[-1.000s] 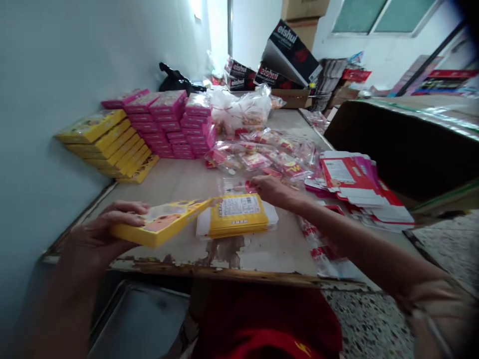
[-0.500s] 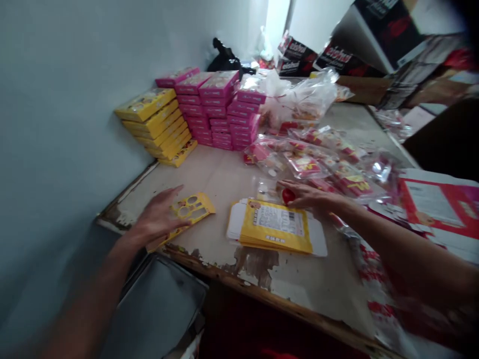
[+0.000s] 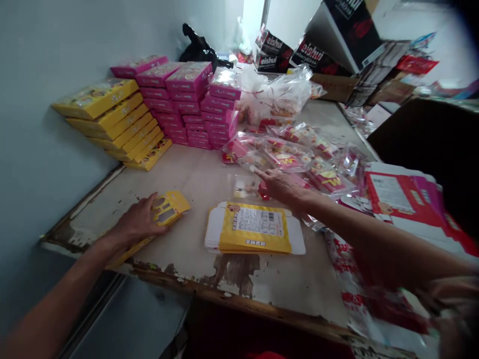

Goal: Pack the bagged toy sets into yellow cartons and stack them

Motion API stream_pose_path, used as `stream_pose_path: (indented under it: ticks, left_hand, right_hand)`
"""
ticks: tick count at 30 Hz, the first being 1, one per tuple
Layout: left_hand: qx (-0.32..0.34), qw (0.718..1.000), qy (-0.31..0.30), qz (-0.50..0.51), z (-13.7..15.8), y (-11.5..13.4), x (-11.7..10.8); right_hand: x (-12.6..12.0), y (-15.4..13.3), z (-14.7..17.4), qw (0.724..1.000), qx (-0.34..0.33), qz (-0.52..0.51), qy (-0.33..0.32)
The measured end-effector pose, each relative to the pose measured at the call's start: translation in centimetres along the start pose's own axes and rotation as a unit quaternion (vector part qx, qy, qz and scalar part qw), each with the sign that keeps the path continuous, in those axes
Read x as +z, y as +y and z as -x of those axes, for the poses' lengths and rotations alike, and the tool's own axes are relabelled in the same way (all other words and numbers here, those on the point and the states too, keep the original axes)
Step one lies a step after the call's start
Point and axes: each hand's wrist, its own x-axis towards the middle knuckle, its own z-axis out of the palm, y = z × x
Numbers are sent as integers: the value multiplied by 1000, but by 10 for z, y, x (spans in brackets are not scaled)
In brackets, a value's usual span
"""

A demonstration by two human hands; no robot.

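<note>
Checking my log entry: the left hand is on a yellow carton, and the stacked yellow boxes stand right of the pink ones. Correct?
No: the head view shows the stacked yellow boxes left of the pink boxes. The left hand is on a yellow carton.

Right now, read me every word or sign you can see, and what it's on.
"eishui": black boxes at the back.
"hui", cut off: tilted black box.
"M", yellow: bagged red packets.
Too small or blurred to read: print on flat yellow cartons, stacked yellow boxes, pink boxes, red cartons.
</note>
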Motion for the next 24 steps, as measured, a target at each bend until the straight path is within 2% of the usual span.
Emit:
stream_pose_path:
  ticks: [2, 5, 8, 11, 14, 18, 21, 24]
  left_hand:
    - [27, 997, 14, 67, 2, -1, -9]
    - [106, 980, 41, 163, 9, 9, -27]
    - [196, 944, 42, 263, 15, 21, -42]
    - [240, 900, 34, 362, 22, 24, -51]
    - [225, 872, 35, 433, 34, 19, -52]
    - [179, 839, 22, 514, 49, 15, -46]
    - [158, 837, 6, 524, 50, 17, -39]
    - [168, 843, 7, 511, 44, 23, -35]
  right_hand:
    - [3, 3, 6, 999, -18, 4, -44]
    - [9, 3, 2, 995, -38, 3, -92]
    - [12, -6, -12, 995, -50, -4, -89]
    - [11, -18, -21, 998, -44, 0, -45]
    - [10, -23, -17, 999, -30, -4, -11]
    - [3, -19, -5, 996, -72, -27, -42]
    - [-4, -14, -1, 994, -87, -39, -58]
    - [-4, -11, -6, 991, -91, -42, -85]
